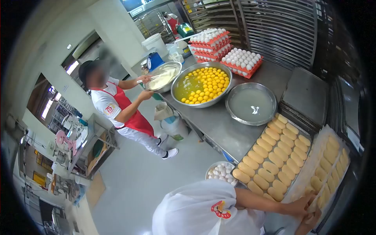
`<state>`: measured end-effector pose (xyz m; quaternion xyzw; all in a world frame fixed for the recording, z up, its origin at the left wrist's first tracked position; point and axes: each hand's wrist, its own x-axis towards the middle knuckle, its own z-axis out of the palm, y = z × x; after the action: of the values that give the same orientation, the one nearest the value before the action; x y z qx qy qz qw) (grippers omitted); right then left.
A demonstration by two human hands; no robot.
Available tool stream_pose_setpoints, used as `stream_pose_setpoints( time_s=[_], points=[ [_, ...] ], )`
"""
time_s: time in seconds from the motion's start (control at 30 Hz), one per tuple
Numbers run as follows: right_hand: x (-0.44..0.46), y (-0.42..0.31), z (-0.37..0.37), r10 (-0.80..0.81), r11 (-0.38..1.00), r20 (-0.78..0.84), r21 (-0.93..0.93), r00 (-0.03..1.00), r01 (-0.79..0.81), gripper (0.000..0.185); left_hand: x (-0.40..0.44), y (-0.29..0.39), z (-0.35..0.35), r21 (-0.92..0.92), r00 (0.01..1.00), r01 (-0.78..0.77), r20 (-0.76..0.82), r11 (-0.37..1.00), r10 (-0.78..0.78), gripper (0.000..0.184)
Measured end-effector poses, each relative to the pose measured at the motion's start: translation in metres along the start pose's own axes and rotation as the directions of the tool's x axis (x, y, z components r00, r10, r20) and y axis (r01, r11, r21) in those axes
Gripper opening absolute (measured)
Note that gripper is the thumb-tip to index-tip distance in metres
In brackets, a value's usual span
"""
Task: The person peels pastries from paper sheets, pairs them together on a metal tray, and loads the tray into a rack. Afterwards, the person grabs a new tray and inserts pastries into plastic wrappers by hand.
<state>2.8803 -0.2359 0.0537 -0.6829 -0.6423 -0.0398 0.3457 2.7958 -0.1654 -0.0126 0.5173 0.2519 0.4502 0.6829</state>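
Observation:
At the lower right, my left hand [298, 206] reaches across to the near end of a paper-lined tray [299, 191] of oval bread rolls [324, 164]. My right hand [311, 217] is just below it, close against the left. Both hands' fingers curl in at the paper and the nearest rolls; what lies between them is too small to make out. Left of the paper, another tray holds rows of golden oval rolls [275, 158]. My white sleeve [203, 203] covers the bottom of the view.
On the metal table [211, 131] stand a bowl of cloudy liquid [252, 103], a bowl of egg yolks [201, 84] and stacked egg trays [209, 45]. A bowl of eggshells [221, 172] sits beside the table. A co-worker [125, 103] in a red apron works at a cream bowl [163, 76].

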Motion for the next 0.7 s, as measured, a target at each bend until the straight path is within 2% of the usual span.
stream_pose_setpoints(
  time_s=[0.07, 0.1, 0.17, 0.2, 0.27, 0.3, 0.33, 0.37, 0.4, 0.47, 0.5, 0.57, 0.6, 0.63, 0.67, 0.7],
  points=[
    [-0.001, 0.009, 0.0, 0.103, 0.994, 0.087, 0.013, 0.991, -0.105, 0.03, -0.003, 0.015, -0.012, 0.072, 0.957, 0.202, 0.198, 0.977, -0.212, 0.087],
    [-0.008, 0.041, 0.012, 0.098, 0.995, 0.08, 0.024, 0.992, -0.1, 0.03, -0.002, 0.016, -0.016, 0.083, 0.959, 0.195, 0.195, 0.977, -0.207, 0.087],
    [-0.027, 0.125, 0.038, 0.197, 0.959, 0.437, 0.1, 0.878, -0.265, 0.044, 0.003, 0.01, -0.018, 0.142, 0.996, 0.046, 0.072, 0.989, -0.056, 0.089],
    [-0.024, 0.102, 0.03, 0.206, 0.959, 0.435, 0.09, 0.877, -0.27, 0.044, 0.005, 0.004, -0.015, 0.166, 1.0, -0.02, 0.013, 0.986, 0.018, 0.09],
    [-0.002, 0.014, 0.012, 0.326, 0.909, 0.306, 0.158, 0.895, -0.385, 0.032, 0.01, -0.004, -0.013, 0.239, 0.978, -0.146, -0.114, 0.96, 0.177, 0.091],
    [-0.003, 0.011, 0.014, 0.317, 0.909, 0.312, 0.168, 0.896, -0.38, 0.032, 0.016, -0.01, -0.014, 0.25, 0.976, -0.145, -0.122, 0.957, 0.18, 0.091],
    [-0.003, 0.009, 0.017, 0.155, 0.984, 0.204, 0.06, 0.967, -0.171, 0.033, 0.024, -0.016, -0.015, 0.286, 0.991, -0.005, -0.125, 0.958, 0.043, 0.091],
    [-0.002, 0.007, 0.018, -0.034, 0.996, 0.11, -0.076, 0.993, 0.042, 0.033, 0.029, -0.014, -0.015, 0.315, 0.987, 0.129, -0.133, 0.94, -0.091, 0.091],
    [-0.001, 0.006, 0.018, -0.045, 0.996, 0.104, -0.072, 0.994, 0.052, 0.033, 0.03, -0.012, -0.017, 0.318, 0.987, 0.12, -0.137, 0.941, -0.079, 0.091],
    [-0.001, 0.007, 0.016, 0.041, 0.998, 0.155, -0.044, 0.987, -0.034, 0.036, 0.032, -0.006, -0.016, 0.412, 0.974, 0.207, -0.175, 0.887, -0.146, 0.081],
    [-0.005, 0.01, 0.019, 0.026, 0.999, 0.144, -0.045, 0.989, -0.019, 0.036, 0.037, -0.021, -0.015, 0.413, 0.976, 0.19, -0.175, 0.891, -0.127, 0.081],
    [-0.011, 0.017, 0.026, 0.16, 0.976, 0.161, 0.12, 0.974, -0.181, 0.038, 0.05, -0.073, -0.015, 0.334, 0.961, 0.221, -0.234, 0.916, -0.147, 0.059],
    [-0.008, 0.012, 0.017, 0.034, 0.999, 0.146, 0.017, 0.989, -0.037, 0.036, 0.049, -0.064, -0.021, 0.263, 0.943, 0.326, -0.16, 0.908, -0.292, 0.049],
    [-0.008, 0.02, 0.019, 0.0, 1.0, 0.142, 0.01, 0.99, -0.002, 0.036, 0.047, -0.055, -0.031, 0.209, 0.903, 0.429, -0.074, 0.879, -0.423, 0.04],
    [-0.015, 0.031, 0.026, 0.016, 0.994, 0.11, 0.104, 0.994, -0.028, 0.035, 0.054, -0.065, -0.036, 0.202, 0.914, 0.405, -0.084, 0.892, -0.397, 0.04],
    [-0.017, 0.037, 0.031, 0.04, 0.978, 0.082, 0.202, 0.996, -0.056, 0.034, 0.059, -0.087, -0.037, 0.231, 0.888, 0.46, -0.098, 0.857, -0.45, 0.036]
  ],
)
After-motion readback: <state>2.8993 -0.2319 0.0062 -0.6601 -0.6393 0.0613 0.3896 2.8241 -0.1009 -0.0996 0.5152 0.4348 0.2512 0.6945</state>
